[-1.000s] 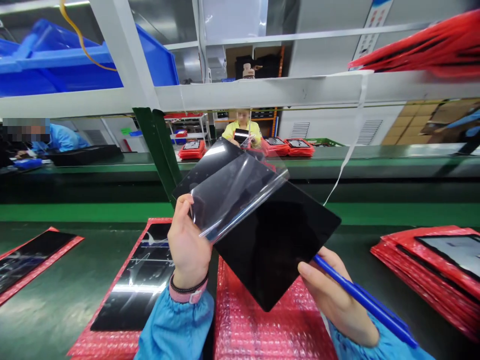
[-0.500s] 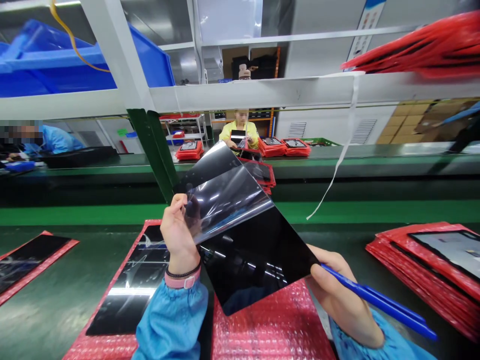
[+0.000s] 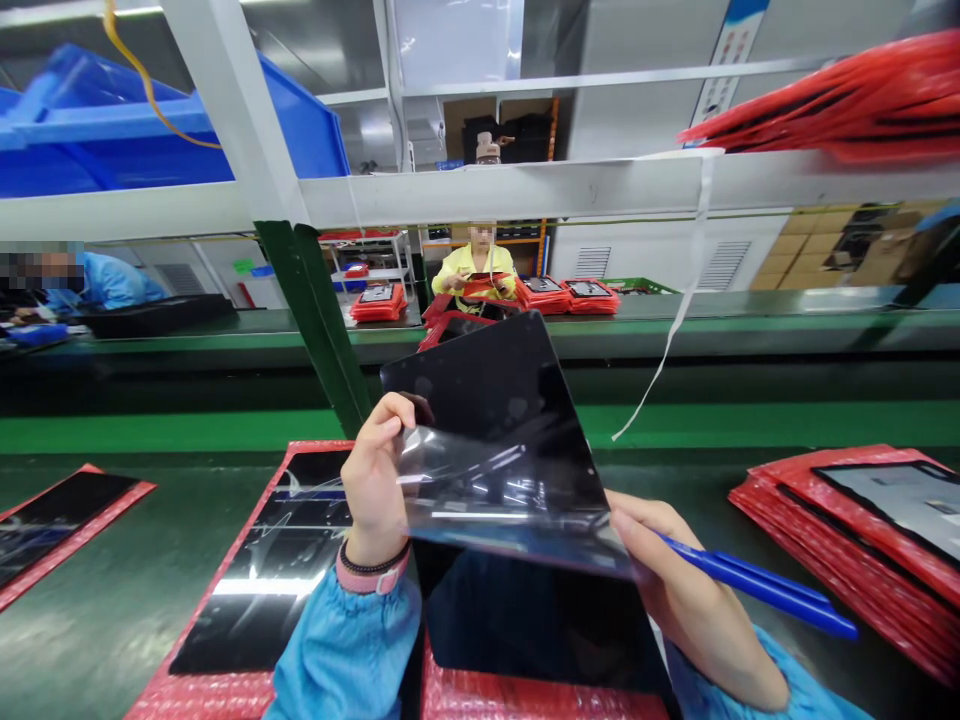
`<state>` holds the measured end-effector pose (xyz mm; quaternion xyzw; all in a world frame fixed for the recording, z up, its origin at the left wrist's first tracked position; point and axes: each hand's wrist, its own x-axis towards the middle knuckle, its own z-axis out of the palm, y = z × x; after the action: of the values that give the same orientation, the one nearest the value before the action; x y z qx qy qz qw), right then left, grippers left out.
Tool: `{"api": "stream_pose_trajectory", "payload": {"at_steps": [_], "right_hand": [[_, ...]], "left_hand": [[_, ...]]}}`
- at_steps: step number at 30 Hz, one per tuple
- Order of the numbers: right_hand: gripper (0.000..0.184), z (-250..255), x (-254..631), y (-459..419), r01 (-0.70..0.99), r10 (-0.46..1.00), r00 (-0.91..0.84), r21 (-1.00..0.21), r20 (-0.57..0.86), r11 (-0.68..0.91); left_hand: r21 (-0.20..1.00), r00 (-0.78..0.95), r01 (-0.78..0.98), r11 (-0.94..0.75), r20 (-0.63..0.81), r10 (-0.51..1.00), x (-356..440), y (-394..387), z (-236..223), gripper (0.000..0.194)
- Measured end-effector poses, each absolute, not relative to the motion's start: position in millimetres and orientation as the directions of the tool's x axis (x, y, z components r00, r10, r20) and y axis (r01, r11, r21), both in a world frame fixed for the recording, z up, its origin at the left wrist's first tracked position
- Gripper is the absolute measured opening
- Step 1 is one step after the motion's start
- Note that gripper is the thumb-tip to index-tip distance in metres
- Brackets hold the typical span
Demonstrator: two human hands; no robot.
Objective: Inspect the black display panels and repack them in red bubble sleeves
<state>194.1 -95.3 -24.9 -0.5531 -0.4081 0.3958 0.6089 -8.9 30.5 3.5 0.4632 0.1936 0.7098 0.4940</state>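
Observation:
A black glass panel [image 3: 487,385] is held up in front of me, its face tilted toward me. Across its middle a clear plastic film [image 3: 517,490] stands partly lifted and catches the light. My left hand [image 3: 379,480] pinches the film's left edge between thumb and fingers. On the other side my right hand [image 3: 667,570] grips the panel's right edge; a blue pen [image 3: 765,585] sticks out from that hand. Beneath the panel lies red bubble wrap [image 3: 540,697]. To the left another film-covered black panel [image 3: 262,580] rests on red bubble wrap.
At the right is a stack of red bubble-wrap sleeves [image 3: 840,560] with a grey-backed panel [image 3: 900,500] on top. Another panel [image 3: 67,510] lies far left. A green post [image 3: 315,320] and overhead rail [image 3: 480,195] stand ahead. A co-worker [image 3: 476,265] sits beyond.
The panel has turned clockwise and its lower end has dropped. The lifted film now crosses its middle, with the upper part bare. The co-worker opposite now handles something red.

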Motion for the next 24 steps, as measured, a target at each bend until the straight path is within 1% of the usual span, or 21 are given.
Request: {"api": "stream_pose_trajectory", "payload": {"at_steps": [2, 4, 7, 8, 10, 13, 15, 17, 20, 22, 24], "right_hand": [[0.043, -26, 195, -96, 0.017, 0.921, 0.376, -0.994, 0.107, 0.109], [0.041, -24, 195, -96, 0.111, 0.912, 0.359, -0.98, 0.196, 0.167], [0.031, -15, 192, -94, 0.244, 0.926, 0.182, -0.928, 0.33, 0.283], [0.028, -12, 191, -94, 0.262, 0.926, 0.124, -0.912, 0.355, 0.315], [0.025, -8, 189, -92, 0.267, 0.926, 0.068, -0.901, 0.371, 0.341], [0.027, -9, 192, -90, 0.298, 0.921, 0.012, -0.881, 0.389, 0.368], [0.034, -12, 194, -89, 0.334, 0.916, -0.017, -0.861, 0.402, 0.384], [0.046, -17, 196, -89, 0.352, 0.905, -0.008, -0.845, 0.426, 0.402], [0.078, -25, 193, -88, 0.391, 0.838, 0.071, -0.788, 0.541, 0.476], [0.095, -30, 190, -87, 0.45, 0.735, 0.114, -0.695, 0.668, 0.561], [0.1, -33, 187, -86, 0.529, 0.612, 0.068, -0.549, 0.788, 0.647]], "left_hand": [[0.719, -0.026, -0.555, -0.417, 0.486, 0.874, -6, 25, 4, 0.014], [0.716, -0.004, -0.555, -0.423, 0.506, 0.862, -4, 22, 5, 0.015], [0.721, 0.011, -0.548, -0.424, 0.513, 0.858, -4, 19, 5, 0.016], [0.72, 0.013, -0.551, -0.421, 0.512, 0.859, -4, 18, 4, 0.016], [0.719, 0.011, -0.55, -0.425, 0.515, 0.857, -5, 17, 3, 0.016], [0.721, -0.01, -0.528, -0.449, 0.524, 0.852, -7, 16, 1, 0.016], [0.724, -0.015, -0.51, -0.465, 0.533, 0.846, -7, 15, 0, 0.016], [0.723, -0.021, -0.49, -0.488, 0.549, 0.835, -6, 15, 0, 0.016], [0.722, -0.041, -0.453, -0.523, 0.57, 0.821, -3, 13, 1, 0.014], [0.715, -0.058, -0.432, -0.549, 0.586, 0.808, -1, 12, 1, 0.012], [0.694, -0.082, -0.406, -0.595, 0.621, 0.78, 0, 12, 0, 0.011]]}}
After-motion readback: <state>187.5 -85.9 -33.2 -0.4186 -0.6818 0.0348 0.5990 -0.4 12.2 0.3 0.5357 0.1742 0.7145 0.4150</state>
